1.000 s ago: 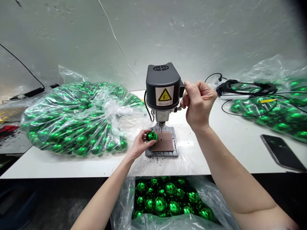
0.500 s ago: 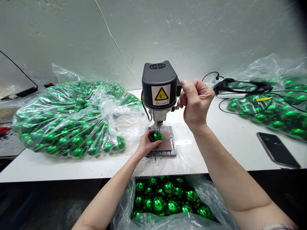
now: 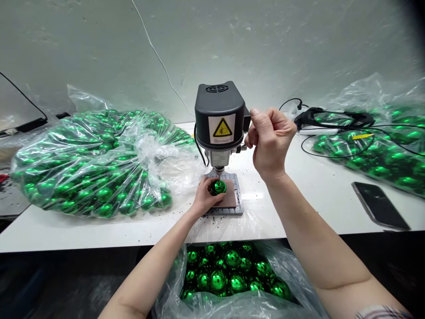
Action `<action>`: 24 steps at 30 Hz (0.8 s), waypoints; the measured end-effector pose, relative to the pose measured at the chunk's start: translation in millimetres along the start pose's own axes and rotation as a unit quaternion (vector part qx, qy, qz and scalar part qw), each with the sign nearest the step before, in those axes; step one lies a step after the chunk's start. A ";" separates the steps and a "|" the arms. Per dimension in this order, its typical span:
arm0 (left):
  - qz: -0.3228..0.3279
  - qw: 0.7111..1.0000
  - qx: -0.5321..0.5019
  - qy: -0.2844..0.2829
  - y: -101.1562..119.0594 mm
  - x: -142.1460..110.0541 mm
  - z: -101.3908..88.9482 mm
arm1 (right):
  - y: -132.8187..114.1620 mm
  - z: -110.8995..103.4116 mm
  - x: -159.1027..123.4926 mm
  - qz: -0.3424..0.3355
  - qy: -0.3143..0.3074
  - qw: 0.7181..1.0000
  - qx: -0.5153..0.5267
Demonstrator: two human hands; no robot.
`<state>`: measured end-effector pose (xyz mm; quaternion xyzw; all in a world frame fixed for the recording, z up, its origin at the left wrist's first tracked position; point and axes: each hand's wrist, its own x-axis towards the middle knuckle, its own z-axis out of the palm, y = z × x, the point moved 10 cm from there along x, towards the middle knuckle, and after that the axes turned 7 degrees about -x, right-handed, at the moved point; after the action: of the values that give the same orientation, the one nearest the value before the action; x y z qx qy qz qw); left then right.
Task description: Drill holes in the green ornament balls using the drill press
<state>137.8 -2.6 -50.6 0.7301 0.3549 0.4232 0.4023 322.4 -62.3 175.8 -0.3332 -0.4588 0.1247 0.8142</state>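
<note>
A black benchtop drill press [image 3: 219,113] with a yellow warning label stands in front of me. Below its chuck, my left hand [image 3: 206,195] grips a shiny green ball ornament [image 3: 219,187] between thumb and fingers. The ball is over a brown pad [image 3: 229,199] on the grey slotted base [image 3: 239,208]. The drill tip's contact with the ball is too small to make out. My right hand [image 3: 272,141] is closed in a fist at the right side of the drill head, around the feed handle, which the fingers mostly hide.
A large clear bag of green balls [image 3: 99,177] lies left on the white table [image 3: 99,232]. An open bag of balls [image 3: 232,279] sits below the table edge. To the right are another bag [image 3: 392,155], cables, a black strap [image 3: 335,117] and a phone [image 3: 380,204]. Dark shavings dot the table.
The green ball has shifted slightly right over the pad in my left hand, and its upper side looks rounder. My right hand stays at the handle. The view has moved slightly.
</note>
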 end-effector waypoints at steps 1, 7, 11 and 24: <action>0.004 1.000 -0.008 -0.004 0.1 0.6 2.3 | 0.1 0.3 0.0 0.001 -0.002 1.000 -0.001; 0.001 0.999 -0.033 -0.024 -1.0 -1.4 4.8 | -0.2 1.0 -1.1 0.004 -0.011 1.000 -0.008; 0.019 1.000 -0.009 -0.022 2.4 -3.1 3.1 | -3.8 -3.0 -9.0 -0.013 -0.013 1.000 -0.024; -0.035 0.997 -0.050 0.048 -14.4 -15.7 1.2 | -4.0 -14.3 -28.8 -0.067 -0.013 0.996 -0.060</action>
<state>130.2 -10.3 -69.0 0.6751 0.3779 0.4606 0.4352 318.0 -86.1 154.2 -0.3483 -0.4974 0.0466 0.7932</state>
